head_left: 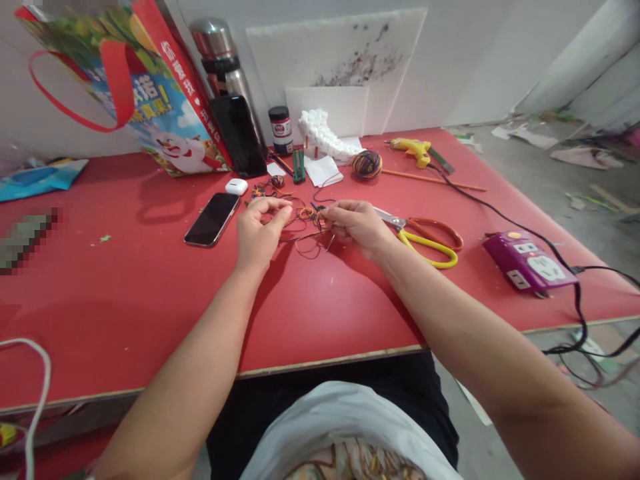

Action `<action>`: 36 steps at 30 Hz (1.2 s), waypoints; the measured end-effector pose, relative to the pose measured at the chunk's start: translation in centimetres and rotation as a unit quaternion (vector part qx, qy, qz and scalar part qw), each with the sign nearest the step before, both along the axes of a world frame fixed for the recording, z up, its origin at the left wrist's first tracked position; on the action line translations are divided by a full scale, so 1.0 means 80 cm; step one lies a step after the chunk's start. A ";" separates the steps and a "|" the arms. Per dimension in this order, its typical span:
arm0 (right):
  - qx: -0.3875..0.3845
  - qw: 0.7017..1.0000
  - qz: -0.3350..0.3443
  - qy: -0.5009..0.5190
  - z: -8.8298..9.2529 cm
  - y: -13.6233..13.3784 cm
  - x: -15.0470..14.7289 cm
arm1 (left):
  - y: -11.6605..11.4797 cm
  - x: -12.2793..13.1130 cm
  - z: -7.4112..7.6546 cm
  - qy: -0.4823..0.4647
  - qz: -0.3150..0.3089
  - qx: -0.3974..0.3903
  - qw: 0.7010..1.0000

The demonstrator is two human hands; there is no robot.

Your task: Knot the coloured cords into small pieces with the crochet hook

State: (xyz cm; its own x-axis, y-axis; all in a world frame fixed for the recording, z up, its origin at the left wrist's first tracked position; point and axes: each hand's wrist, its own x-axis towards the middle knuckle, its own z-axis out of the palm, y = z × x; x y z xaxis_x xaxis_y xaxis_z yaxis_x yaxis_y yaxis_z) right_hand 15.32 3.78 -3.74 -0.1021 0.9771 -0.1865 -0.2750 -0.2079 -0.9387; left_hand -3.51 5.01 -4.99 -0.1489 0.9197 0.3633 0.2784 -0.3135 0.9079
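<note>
My left hand [260,230] is closed in a pinch on multicoloured yarn, its thumb against the fingertips. My right hand [357,223] grips a small bunched piece of multicoloured yarn work [319,215]. A thin metal tip [330,243], perhaps of a hook or needle, sticks out below the right fingers; its kind is not clear. Loose yarn [306,239] loops between both hands, just above the red table [320,313]. Behind the right hand sits a ball of dark multicoloured yarn [367,165]. Scissors [433,243] with red and yellow handles lie beside my right wrist.
Left of my hands lie a phone [213,219] and a white earbud case [237,187]. Behind stand a gift bag [170,127], a steel flask [215,43], a jar [281,130] and a white craft piece [325,140]. Rightward are a glue gun [413,151] and purple power socket [530,262].
</note>
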 end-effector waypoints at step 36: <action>-0.014 0.998 0.053 -0.043 0.000 0.003 0.007 | -0.018 0.014 0.008 0.060 -0.185 -0.077 0.978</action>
